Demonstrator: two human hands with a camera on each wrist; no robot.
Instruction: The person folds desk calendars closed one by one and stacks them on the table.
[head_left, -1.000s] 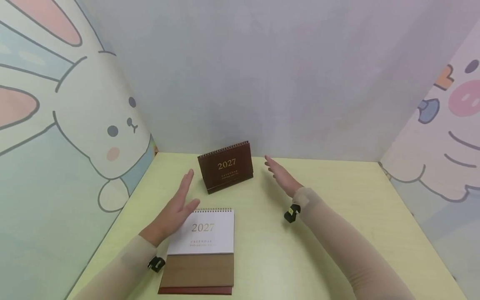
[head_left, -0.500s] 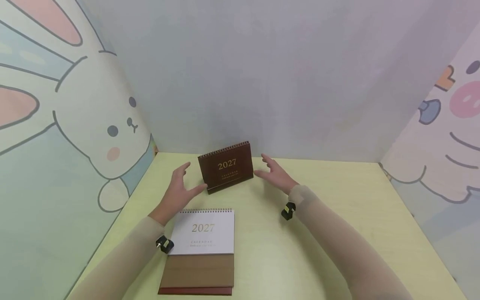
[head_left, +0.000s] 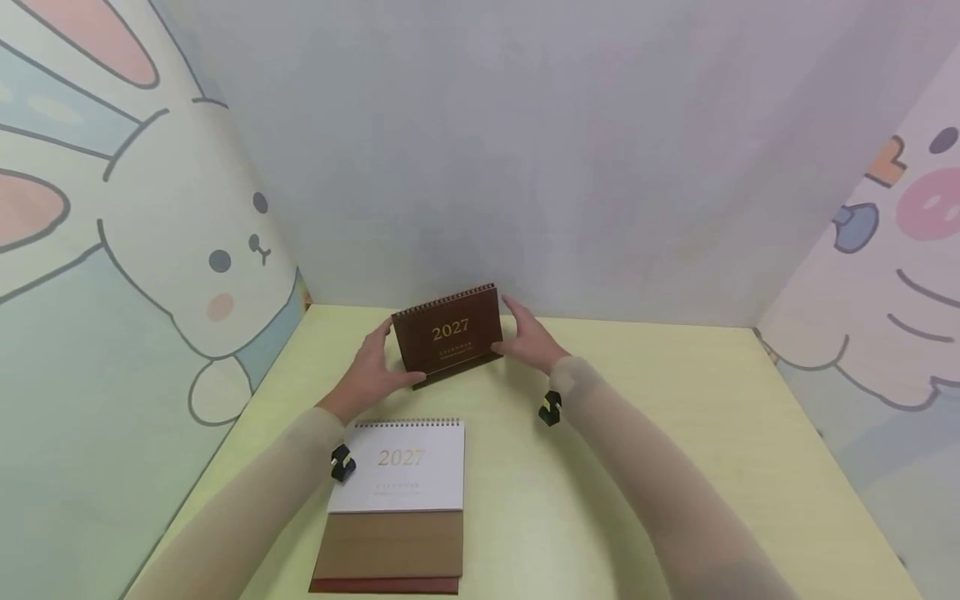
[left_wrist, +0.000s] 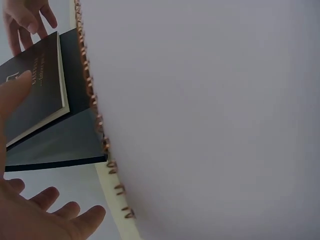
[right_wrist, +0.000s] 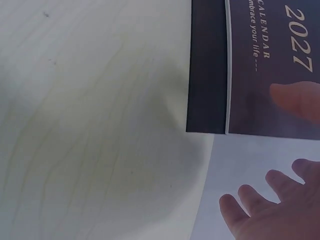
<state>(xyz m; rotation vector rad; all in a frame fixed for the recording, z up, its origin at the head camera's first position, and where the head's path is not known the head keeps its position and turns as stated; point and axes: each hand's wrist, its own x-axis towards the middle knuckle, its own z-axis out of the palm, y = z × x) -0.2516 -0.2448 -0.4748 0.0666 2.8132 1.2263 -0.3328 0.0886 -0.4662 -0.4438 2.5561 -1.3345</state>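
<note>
Head view: frames with left hand [head_left: 366,379] and right hand [head_left: 531,340] the dark calendar [head_left: 450,333], upright near the far edge of the tabletop [head_left: 697,400] — apparently set up, not yet firmly held; has the white calendar [head_left: 408,475] nearer (flat or propped, cannot tell). Left wrist: shows a released, spread grip. Right wrist: likewise released — leaves grasping undone.

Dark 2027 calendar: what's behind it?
Beyond the dark calendar's top edge, the pale back wall shows. Anything low and directly behind is covered by the calendar itself, so it can't be seen.
</note>
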